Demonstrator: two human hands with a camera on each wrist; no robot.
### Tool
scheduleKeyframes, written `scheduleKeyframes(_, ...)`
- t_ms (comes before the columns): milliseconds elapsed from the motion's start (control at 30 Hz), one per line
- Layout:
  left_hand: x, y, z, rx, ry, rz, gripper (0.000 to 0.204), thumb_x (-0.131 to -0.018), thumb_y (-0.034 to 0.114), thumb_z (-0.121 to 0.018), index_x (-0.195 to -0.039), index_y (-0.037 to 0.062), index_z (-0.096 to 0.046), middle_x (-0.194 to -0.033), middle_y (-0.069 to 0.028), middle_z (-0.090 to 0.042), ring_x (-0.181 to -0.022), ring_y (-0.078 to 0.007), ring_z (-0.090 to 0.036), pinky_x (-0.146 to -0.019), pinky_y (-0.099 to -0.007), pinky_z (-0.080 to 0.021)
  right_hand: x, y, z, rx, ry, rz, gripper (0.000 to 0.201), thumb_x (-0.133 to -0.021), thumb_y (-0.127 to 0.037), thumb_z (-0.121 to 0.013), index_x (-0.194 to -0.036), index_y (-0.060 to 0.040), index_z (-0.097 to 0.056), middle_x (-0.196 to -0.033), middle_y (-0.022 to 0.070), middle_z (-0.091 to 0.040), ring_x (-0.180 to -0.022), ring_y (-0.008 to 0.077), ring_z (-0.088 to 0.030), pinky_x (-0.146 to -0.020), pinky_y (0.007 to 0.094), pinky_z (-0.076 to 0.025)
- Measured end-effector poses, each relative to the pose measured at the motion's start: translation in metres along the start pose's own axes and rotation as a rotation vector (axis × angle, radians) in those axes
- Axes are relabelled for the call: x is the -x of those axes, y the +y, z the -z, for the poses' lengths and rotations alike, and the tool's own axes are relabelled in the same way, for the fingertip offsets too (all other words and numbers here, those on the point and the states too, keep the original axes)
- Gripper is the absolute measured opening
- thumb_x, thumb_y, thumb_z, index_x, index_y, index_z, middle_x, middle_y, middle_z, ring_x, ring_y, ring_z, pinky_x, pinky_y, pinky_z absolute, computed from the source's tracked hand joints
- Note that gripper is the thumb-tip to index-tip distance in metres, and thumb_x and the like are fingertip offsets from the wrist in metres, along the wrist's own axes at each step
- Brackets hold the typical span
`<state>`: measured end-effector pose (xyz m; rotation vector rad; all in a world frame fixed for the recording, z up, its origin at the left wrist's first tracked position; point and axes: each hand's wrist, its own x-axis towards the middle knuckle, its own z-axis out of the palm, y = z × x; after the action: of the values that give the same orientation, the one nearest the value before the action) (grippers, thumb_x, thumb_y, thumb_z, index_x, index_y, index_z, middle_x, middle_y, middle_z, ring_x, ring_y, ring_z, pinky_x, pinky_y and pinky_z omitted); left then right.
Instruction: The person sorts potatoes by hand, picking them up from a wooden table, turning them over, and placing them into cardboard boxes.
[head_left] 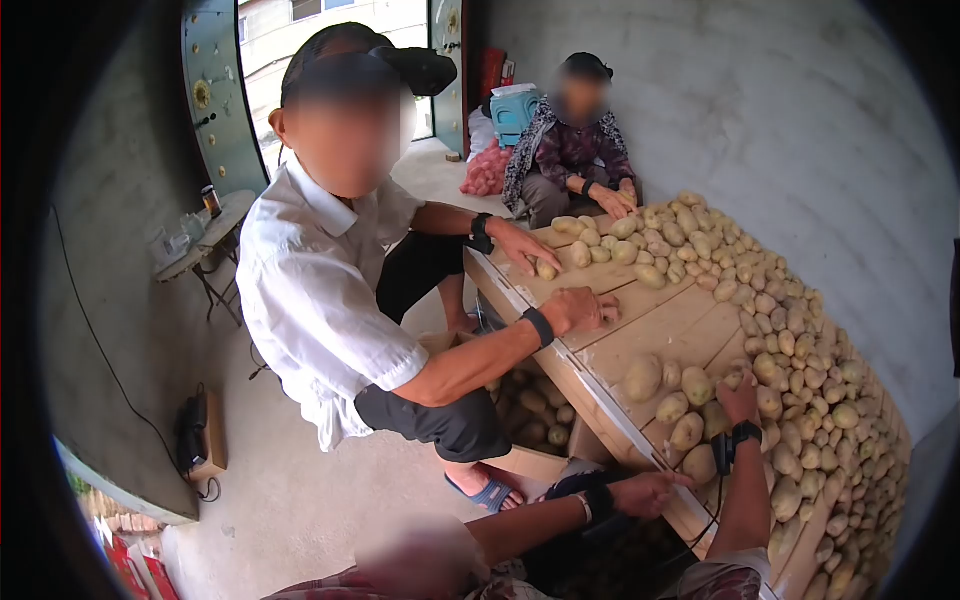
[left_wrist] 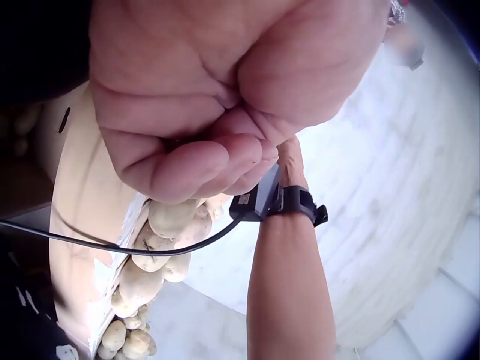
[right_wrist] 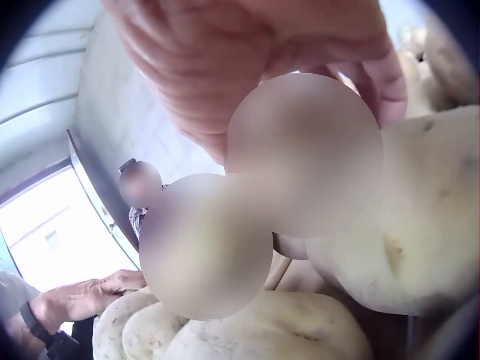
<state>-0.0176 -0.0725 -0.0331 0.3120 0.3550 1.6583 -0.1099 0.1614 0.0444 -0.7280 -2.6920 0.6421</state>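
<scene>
My left hand (head_left: 648,494) is beside the near edge of the wooden table (head_left: 625,335), its fingers curled in toward the palm. In the left wrist view the same hand (left_wrist: 232,90) shows nothing in its fingers. My right hand (head_left: 740,400) reaches over the table and grips a potato (head_left: 735,380) among the others. Close up in the right wrist view, the hand (right_wrist: 262,52) arches over a blurred round potato (right_wrist: 304,157), fingers bent around its far side. Larger potatoes (head_left: 687,432) lie just left of it.
A big heap of potatoes (head_left: 800,400) covers the table's right side against the wall. Across the table, a person in a white shirt (head_left: 320,270) has both hands on the boards. Another person (head_left: 570,150) sits at the far end. A crate of potatoes (head_left: 535,405) stands below.
</scene>
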Motion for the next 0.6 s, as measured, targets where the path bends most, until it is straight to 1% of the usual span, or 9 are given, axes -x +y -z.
scheduleKeyframes(133,0.000,0.002,-0.006,0.004,0.017,0.010,0.043,-0.089,0.005,-0.042,-0.131,0.0103,-0.036,-0.064,0.0054,-0.037,-0.051,-0.0056,-0.034,-0.048,-0.0194,-0.031,-0.003,-0.008,-0.002,0.060,-0.046,-0.107,0.086,-0.070,-0.041,-0.066,-0.139,-0.0062,-0.026,-0.132,0.0191,-0.043,-0.121,0.0349,-0.041,-0.097,0.0413,-0.037)
scheduleKeyframes(267,-0.001,-0.002,-0.001,0.012,-0.014,0.008,0.041,-0.091,0.008,-0.043,-0.131,0.0104,-0.037,-0.063,0.0053,-0.036,-0.051,-0.0057,-0.033,-0.048,-0.0191,-0.030,0.002,-0.018,-0.002,0.087,0.040,-0.090,0.080,-0.069,-0.038,-0.068,-0.132,-0.0034,-0.034,-0.127,0.0231,-0.046,-0.118,0.0353,-0.045,-0.096,0.0385,-0.038)
scheduleKeyframes(333,0.001,0.000,0.001,-0.005,-0.022,-0.006,0.041,-0.091,0.009,-0.043,-0.131,0.0104,-0.036,-0.063,0.0054,-0.035,-0.051,-0.0057,-0.033,-0.048,-0.0189,-0.030,0.012,-0.034,0.008,-0.125,0.013,-0.167,0.076,-0.069,-0.036,-0.067,-0.131,-0.0058,-0.037,-0.126,0.0216,-0.048,-0.116,0.0352,-0.047,-0.094,0.0388,-0.039)
scheduleKeyframes(367,0.002,-0.001,0.001,-0.014,-0.034,-0.018,0.042,-0.090,0.008,-0.043,-0.131,0.0102,-0.036,-0.063,0.0055,-0.035,-0.051,-0.0057,-0.033,-0.048,-0.0187,-0.030,0.005,-0.025,-0.001,-0.122,0.010,-0.165,0.076,-0.069,-0.036,-0.067,-0.131,-0.0058,-0.037,-0.126,0.0216,-0.048,-0.116,0.0352,-0.047,-0.094,0.0388,-0.039)
scheduleKeyframes(400,0.001,-0.001,0.000,-0.027,-0.048,-0.026,0.043,-0.089,0.006,-0.043,-0.131,0.0100,-0.036,-0.063,0.0057,-0.034,-0.051,-0.0057,-0.033,-0.048,-0.0186,-0.030,-0.009,-0.007,-0.014,-0.090,0.063,-0.156,0.075,-0.069,-0.034,-0.067,-0.131,-0.0066,-0.037,-0.127,0.0186,-0.047,-0.113,0.0337,-0.049,-0.093,0.0383,-0.040)
scheduleKeyframes(467,0.007,0.004,-0.012,-0.031,-0.029,-0.024,0.045,-0.087,0.004,-0.043,-0.131,0.0098,-0.036,-0.062,0.0058,-0.034,-0.051,-0.0056,-0.033,-0.048,-0.0185,-0.030,-0.028,0.026,-0.019,-0.058,0.118,-0.144,0.074,-0.068,-0.031,-0.066,-0.132,-0.0075,-0.037,-0.128,0.0155,-0.046,-0.110,0.0322,-0.051,-0.092,0.0377,-0.041)
scheduleKeyframes(533,0.010,0.005,-0.017,-0.030,-0.006,-0.027,0.047,-0.086,0.001,-0.043,-0.131,0.0096,-0.035,-0.062,0.0059,-0.033,-0.051,-0.0056,-0.033,-0.049,-0.0185,-0.030,-0.027,0.032,-0.008,-0.724,0.114,-0.217,0.065,-0.070,-0.025,-0.065,-0.128,-0.0093,-0.040,-0.122,0.0116,-0.050,-0.106,0.0300,-0.052,-0.089,0.0363,-0.043)
scheduleKeyframes(567,0.011,0.004,-0.018,-0.036,0.003,-0.033,0.049,-0.084,0.000,-0.044,-0.131,0.0094,-0.035,-0.063,0.0059,-0.034,-0.051,-0.0056,-0.033,-0.049,-0.0186,-0.030,-0.024,0.037,-0.003,-0.721,0.111,-0.216,0.065,-0.070,-0.025,-0.065,-0.128,-0.0093,-0.040,-0.122,0.0116,-0.050,-0.106,0.0300,-0.052,-0.089,0.0363,-0.043)
scheduleKeyframes(600,0.011,0.004,-0.019,-0.044,0.014,-0.038,0.051,-0.082,-0.001,-0.045,-0.131,0.0092,-0.035,-0.063,0.0058,-0.034,-0.051,-0.0057,-0.034,-0.049,-0.0188,-0.030,0.003,0.010,0.027,-0.884,0.083,-0.221,0.062,-0.072,-0.022,-0.063,-0.128,-0.0109,-0.040,-0.118,0.0102,-0.051,-0.103,0.0290,-0.053,-0.086,0.0359,-0.044)
